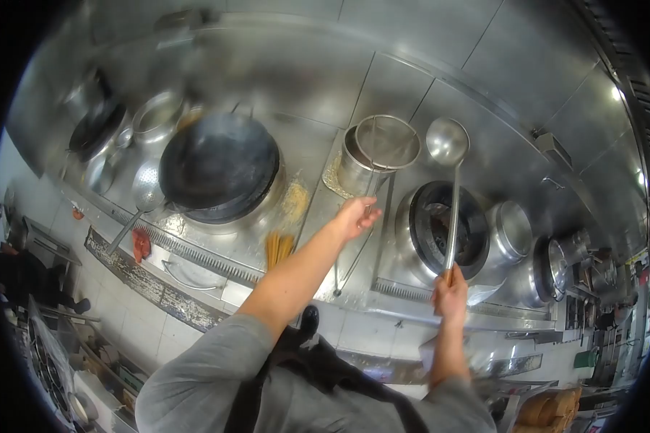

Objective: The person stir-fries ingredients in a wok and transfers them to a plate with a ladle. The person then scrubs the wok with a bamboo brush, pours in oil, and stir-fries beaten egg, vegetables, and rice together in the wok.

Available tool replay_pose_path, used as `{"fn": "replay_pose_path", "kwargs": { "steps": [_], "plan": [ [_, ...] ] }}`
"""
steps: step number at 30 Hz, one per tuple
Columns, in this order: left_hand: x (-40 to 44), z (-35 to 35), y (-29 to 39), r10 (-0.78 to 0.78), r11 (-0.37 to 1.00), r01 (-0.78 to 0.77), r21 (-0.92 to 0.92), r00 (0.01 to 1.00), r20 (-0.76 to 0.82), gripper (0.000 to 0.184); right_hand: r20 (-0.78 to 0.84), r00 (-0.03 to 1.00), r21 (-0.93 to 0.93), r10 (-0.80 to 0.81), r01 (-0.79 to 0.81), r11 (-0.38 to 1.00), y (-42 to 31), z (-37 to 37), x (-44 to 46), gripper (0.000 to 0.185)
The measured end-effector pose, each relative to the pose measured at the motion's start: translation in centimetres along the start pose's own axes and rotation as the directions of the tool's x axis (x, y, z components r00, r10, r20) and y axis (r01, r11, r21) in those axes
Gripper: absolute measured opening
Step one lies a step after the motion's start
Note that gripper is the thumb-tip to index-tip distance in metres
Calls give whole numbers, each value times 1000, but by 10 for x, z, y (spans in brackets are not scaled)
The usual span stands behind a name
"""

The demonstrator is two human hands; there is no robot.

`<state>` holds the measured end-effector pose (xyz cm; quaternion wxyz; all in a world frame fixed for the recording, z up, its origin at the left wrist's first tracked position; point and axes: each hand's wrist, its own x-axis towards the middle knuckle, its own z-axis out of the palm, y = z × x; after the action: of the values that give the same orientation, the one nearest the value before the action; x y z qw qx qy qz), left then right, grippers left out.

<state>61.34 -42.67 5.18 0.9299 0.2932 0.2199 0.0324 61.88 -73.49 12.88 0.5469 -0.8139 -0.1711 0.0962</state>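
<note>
Black wok (218, 162) near steel pot (358, 179); right fingers (444, 283) hold ladle (454, 213); left fingers (367, 203): grip unclear.

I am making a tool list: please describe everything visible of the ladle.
The ladle looks mostly metal: a round, shiny bowl and a long handle ending in a brown, wood-like grip. The right hand holds it there. The bowl points away from the hand, its empty-looking hollow toward the camera; in view, the handle crosses a dark ring.
</note>
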Motion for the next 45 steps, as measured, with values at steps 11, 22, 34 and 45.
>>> {"fn": "replay_pose_path", "kwargs": {
  "steps": [11, 22, 34, 45],
  "plan": [
    [-120, -54, 43, 661, 685, -375, 625, 682, -314, 41, 547, 791, -700, -274, 611, 369, -52, -7, 205, 40],
    [-146, -63, 4, 651, 736, -380, 561, 625, -431, 35, 558, 791, -632, 250, 210, 746, -97, 29, 248, 25],
    [-142, -28, 19, 579, 772, -328, 544, 717, -388, 37, 543, 839, -695, -34, 471, 543, -92, 32, 232, 18],
    [-130, -38, 11, 544, 766, -266, 584, 752, -371, 41, 582, 761, -82, 288, -298, 951, -48, 6, 222, 24]
  ]
}}
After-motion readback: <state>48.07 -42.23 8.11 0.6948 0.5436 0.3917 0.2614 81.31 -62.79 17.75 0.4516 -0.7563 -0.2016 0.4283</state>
